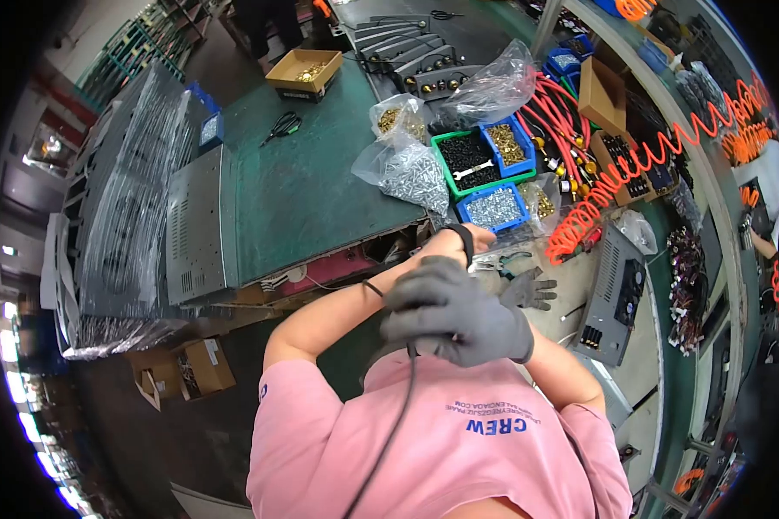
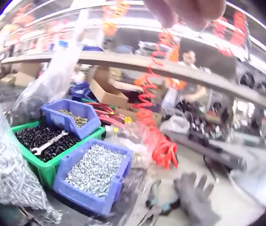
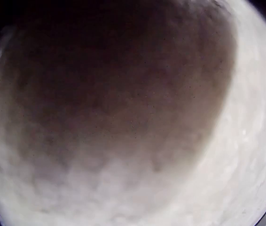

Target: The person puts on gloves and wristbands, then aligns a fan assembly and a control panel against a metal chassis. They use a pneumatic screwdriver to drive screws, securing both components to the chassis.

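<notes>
My bare left hand (image 1: 481, 236), with a black strap at its wrist, is by the front of a blue bin of small silvery hardware (image 1: 493, 208). Its fingers (image 2: 203, 13) show at the top of the left wrist view, holding nothing visible. My right hand (image 1: 463, 316), in a grey glove, is raised before my chest, fingers loosely bent toward the left; its palm is hidden. A dark cable (image 1: 398, 415) runs down below it. A second grey glove (image 1: 532, 289) lies on the bench beside pliers (image 1: 512, 262). The right wrist view shows only a blurred pale and dark surface.
A green bin of black screws (image 1: 461, 156) holds a spanner (image 1: 473, 170); a blue bin of brass parts (image 1: 508, 143) adjoins it. Left are a bag of silvery screws (image 1: 414, 173) and scissors (image 1: 282, 127). Right are a coiled red hose (image 1: 580, 227) and a metal panel (image 1: 610, 294).
</notes>
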The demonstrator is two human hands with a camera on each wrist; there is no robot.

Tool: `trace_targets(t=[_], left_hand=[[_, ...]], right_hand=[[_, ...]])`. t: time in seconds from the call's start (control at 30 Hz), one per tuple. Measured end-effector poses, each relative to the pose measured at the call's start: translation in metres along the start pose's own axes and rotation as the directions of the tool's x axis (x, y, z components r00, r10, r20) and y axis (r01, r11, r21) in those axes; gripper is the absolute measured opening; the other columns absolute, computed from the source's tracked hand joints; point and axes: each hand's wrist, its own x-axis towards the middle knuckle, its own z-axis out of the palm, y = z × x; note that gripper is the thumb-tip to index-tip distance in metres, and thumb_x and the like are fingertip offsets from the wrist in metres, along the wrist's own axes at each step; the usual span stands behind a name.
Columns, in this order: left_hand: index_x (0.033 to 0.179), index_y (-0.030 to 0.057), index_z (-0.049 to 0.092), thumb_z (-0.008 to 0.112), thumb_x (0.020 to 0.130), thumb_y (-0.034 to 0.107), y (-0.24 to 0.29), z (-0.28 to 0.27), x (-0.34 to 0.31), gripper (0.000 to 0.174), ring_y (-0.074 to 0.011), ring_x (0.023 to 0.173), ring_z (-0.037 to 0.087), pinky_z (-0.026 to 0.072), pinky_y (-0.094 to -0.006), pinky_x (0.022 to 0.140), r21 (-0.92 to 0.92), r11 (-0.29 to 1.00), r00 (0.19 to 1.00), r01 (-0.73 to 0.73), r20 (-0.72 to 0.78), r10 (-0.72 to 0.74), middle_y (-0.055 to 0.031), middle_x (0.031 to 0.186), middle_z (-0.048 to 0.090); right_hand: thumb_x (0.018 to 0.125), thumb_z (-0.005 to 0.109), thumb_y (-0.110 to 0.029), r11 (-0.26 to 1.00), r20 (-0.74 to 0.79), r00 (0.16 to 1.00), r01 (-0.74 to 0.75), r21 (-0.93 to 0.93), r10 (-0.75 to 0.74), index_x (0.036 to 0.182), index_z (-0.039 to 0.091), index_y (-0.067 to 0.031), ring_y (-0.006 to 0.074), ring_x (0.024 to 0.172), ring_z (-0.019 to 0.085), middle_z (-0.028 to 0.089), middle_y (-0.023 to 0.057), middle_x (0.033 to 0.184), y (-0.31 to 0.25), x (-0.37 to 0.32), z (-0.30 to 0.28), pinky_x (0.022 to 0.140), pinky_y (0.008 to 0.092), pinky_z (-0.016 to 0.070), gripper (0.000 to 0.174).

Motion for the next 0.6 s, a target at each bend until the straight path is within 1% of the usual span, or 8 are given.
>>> trace_targets(t=[0.03,0.07,0.1,0.13,0.17,0.3,0.4,0.6], left_hand=[[0.123,-0.0021,0.043,0.050,0.085,0.008,-0.012,-0.006,0.002,0.040,-0.0195,0.101,0.052,0.0419,-0.0303,0.089,-0.111,0.993,0.998,-0.042,-0.053,0.037,-0.0125,0.111,0.055],[0.127,-0.0021,0.039,0.050,0.086,0.010,-0.024,-0.010,0.003,0.044,-0.0191,0.101,0.052,0.0419,-0.0304,0.089,-0.222,0.971,0.992,-0.084,-0.108,0.061,-0.0119,0.113,0.054],[0.132,-0.0022,0.032,0.051,0.087,0.012,-0.010,-0.006,0.000,0.050,-0.0189,0.105,0.050,0.0410,-0.0297,0.090,-0.373,0.928,0.988,0.022,-0.133,-0.077,-0.0114,0.119,0.050],[0.134,-0.0003,0.029,0.049,0.089,0.011,-0.007,0.003,0.002,0.050,-0.0196,0.110,0.046,0.0392,-0.0299,0.092,-0.387,0.920,0.968,-0.068,-0.249,-0.033,-0.0122,0.128,0.042],[0.134,0.0010,0.028,0.047,0.089,0.011,-0.010,0.007,0.002,0.050,-0.0204,0.112,0.045,0.0382,-0.0307,0.093,-0.413,0.904,0.958,-0.110,-0.286,-0.014,-0.0130,0.130,0.039],[0.137,0.0045,0.024,0.044,0.091,0.011,-0.008,0.024,0.004,0.051,-0.0233,0.118,0.041,0.0352,-0.0335,0.097,-0.514,0.849,0.946,-0.125,-0.318,-0.054,-0.0148,0.134,0.035],[0.138,0.0059,0.022,0.044,0.091,0.011,-0.010,0.028,0.008,0.053,-0.0242,0.120,0.040,0.0346,-0.0339,0.099,-0.610,0.788,0.951,-0.084,-0.284,-0.119,-0.0158,0.135,0.033],[0.124,-0.0025,0.043,0.044,0.091,0.011,-0.016,0.026,0.013,0.036,-0.0226,0.112,0.048,0.0364,-0.0331,0.097,-0.694,0.718,0.938,-0.055,-0.281,-0.200,-0.0151,0.122,0.048]], right_hand=[[0.074,0.063,-0.014,0.979,-0.168,0.973,-0.177,-0.097,0.159,0.103,0.058,-0.0062,0.0268,0.092,0.053,0.055,0.0107,0.100,0.005,-0.014,0.003,0.084,0.0370,0.0414,0.031],[0.072,0.064,-0.014,0.919,-0.345,0.891,-0.362,-0.154,0.294,0.105,0.056,-0.0047,0.0284,0.092,0.052,0.054,0.0119,0.101,0.011,-0.029,0.009,0.083,0.0375,0.0417,0.035],[0.071,0.064,-0.012,0.865,-0.491,0.796,-0.479,-0.152,0.354,0.106,0.054,-0.0051,0.0297,0.092,0.051,0.053,0.0129,0.100,0.017,-0.042,0.018,0.082,0.0383,0.0407,0.037],[0.070,0.064,-0.010,0.799,-0.624,0.677,-0.586,-0.135,0.391,0.107,0.052,-0.0054,0.0310,0.092,0.050,0.052,0.0139,0.100,0.026,-0.054,0.025,0.081,0.0392,0.0397,0.039],[0.071,0.066,-0.012,0.752,-0.677,0.591,-0.654,-0.084,0.439,0.106,0.051,-0.0041,0.0297,0.086,0.053,0.053,0.0144,0.096,0.033,-0.064,0.030,0.076,0.0368,0.0429,0.040],[0.072,0.069,-0.018,0.743,-0.664,0.531,-0.667,0.055,0.526,0.102,0.051,-0.0026,0.0243,0.076,0.056,0.054,0.0125,0.088,0.043,-0.077,0.040,0.066,0.0329,0.0453,0.038],[0.072,0.069,-0.019,0.706,-0.641,0.503,-0.703,0.086,0.579,0.103,0.051,-0.0019,0.0242,0.077,0.056,0.055,0.0124,0.087,0.041,-0.080,0.039,0.067,0.0337,0.0454,0.039],[0.071,0.069,-0.021,0.682,-0.717,0.434,-0.727,0.079,0.545,0.103,0.051,-0.0015,0.0251,0.075,0.056,0.056,0.0121,0.085,0.042,-0.080,0.048,0.066,0.0339,0.0455,0.041]])
